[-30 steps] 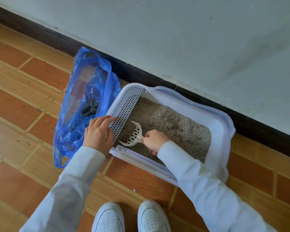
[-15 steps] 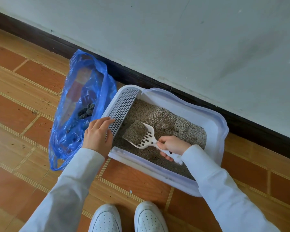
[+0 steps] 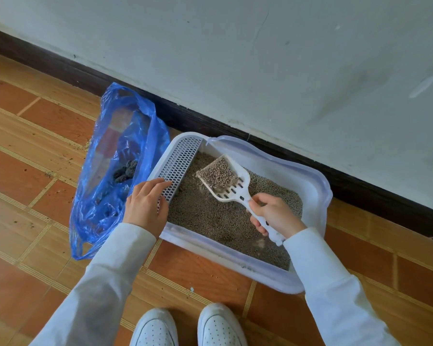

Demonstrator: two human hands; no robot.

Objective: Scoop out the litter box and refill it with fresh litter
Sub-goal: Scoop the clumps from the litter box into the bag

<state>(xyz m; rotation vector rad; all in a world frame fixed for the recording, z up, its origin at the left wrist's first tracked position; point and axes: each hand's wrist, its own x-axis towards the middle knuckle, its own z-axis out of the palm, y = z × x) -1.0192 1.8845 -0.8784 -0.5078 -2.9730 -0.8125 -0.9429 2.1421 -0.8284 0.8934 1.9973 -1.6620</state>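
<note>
Scoop (image 3: 224, 182) sits in my right hand (image 3: 273, 214), fingers (image 3: 256, 222) curled round the white handle, with the loaded blade raised over the litter box (image 3: 318, 193) (some grains look to be sifting through the slots). Its long axis runs from my grip up and to the left, blade pointing toward the grated end of the box. Beyond that end, further left, the blue bag (image 3: 105, 186) lies open on the floor, dark clumps inside. So the load has to travel left, across the grate. My left hand (image 3: 146, 206) is nearer the bag, its fingers lying relaxed on the grate, gripping nothing.
</note>
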